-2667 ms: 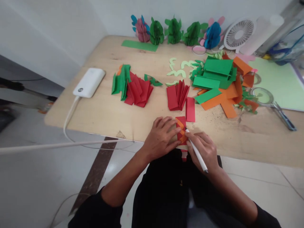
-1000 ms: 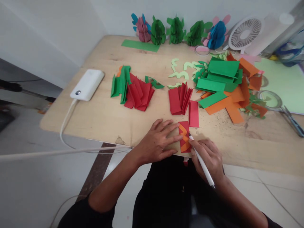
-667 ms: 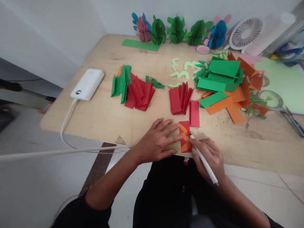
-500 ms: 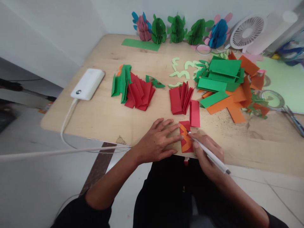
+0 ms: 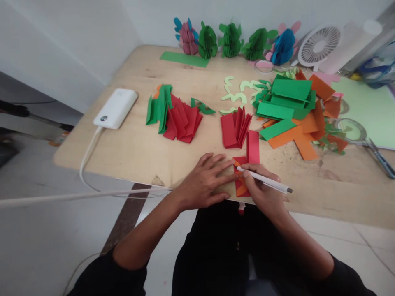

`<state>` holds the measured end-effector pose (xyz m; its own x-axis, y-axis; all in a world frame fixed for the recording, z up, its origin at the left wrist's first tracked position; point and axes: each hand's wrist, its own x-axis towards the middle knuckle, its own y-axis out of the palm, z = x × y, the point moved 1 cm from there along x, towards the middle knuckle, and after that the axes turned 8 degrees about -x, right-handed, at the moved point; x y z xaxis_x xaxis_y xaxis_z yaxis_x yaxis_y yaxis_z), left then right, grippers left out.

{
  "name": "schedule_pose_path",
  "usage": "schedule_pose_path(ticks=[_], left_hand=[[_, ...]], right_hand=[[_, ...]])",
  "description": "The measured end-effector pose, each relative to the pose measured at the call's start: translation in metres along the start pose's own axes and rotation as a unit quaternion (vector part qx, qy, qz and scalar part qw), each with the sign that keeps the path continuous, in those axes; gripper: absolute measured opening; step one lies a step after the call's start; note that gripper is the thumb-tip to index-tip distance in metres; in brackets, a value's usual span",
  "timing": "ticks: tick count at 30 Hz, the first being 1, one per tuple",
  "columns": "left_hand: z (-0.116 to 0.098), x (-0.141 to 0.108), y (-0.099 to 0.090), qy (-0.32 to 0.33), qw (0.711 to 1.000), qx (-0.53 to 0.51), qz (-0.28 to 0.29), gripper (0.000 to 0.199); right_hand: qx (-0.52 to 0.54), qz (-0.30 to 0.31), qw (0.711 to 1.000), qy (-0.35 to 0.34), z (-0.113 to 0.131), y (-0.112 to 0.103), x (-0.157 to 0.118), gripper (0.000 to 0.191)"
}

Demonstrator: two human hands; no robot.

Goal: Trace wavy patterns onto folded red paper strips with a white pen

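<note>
My left hand (image 5: 206,183) lies flat with its fingers spread, the fingertips at the left edge of a red paper piece (image 5: 243,193) by the table's front edge. An orange cut-out with a wavy edge (image 5: 241,189) rests on the red piece. My right hand (image 5: 263,185) grips a white pen (image 5: 268,181), its tip on the upper part of the orange cut-out. A red strip (image 5: 253,146) lies just above, beside a folded red stack (image 5: 235,129). The right fingers partly hide the orange and red papers.
Red folded papers (image 5: 183,121) and green ones (image 5: 160,109) lie left of centre. A power bank (image 5: 115,109) is at the left. Green folded paper (image 5: 290,90), orange strips (image 5: 305,144), scissors (image 5: 381,158) and a fan (image 5: 319,47) are at the right. Paper figures (image 5: 231,40) stand behind.
My right hand has shifted slightly up, and the pen now lies at a flatter angle with its tip higher and further left on the orange cut-out. My left hand has stayed in place.
</note>
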<state>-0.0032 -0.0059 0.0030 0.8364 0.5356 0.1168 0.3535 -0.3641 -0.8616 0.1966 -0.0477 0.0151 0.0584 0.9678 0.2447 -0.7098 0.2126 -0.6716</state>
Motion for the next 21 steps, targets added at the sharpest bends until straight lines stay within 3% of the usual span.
schedule_pose_path(ticks=[21], left_hand=[[0.0002,-0.0001,0.0013,0.005,1.000,-0.001,-0.009,0.053]], right_hand=[[0.003,0.018,1.000,0.003,-0.0012,0.0025,-0.0017,0.013]])
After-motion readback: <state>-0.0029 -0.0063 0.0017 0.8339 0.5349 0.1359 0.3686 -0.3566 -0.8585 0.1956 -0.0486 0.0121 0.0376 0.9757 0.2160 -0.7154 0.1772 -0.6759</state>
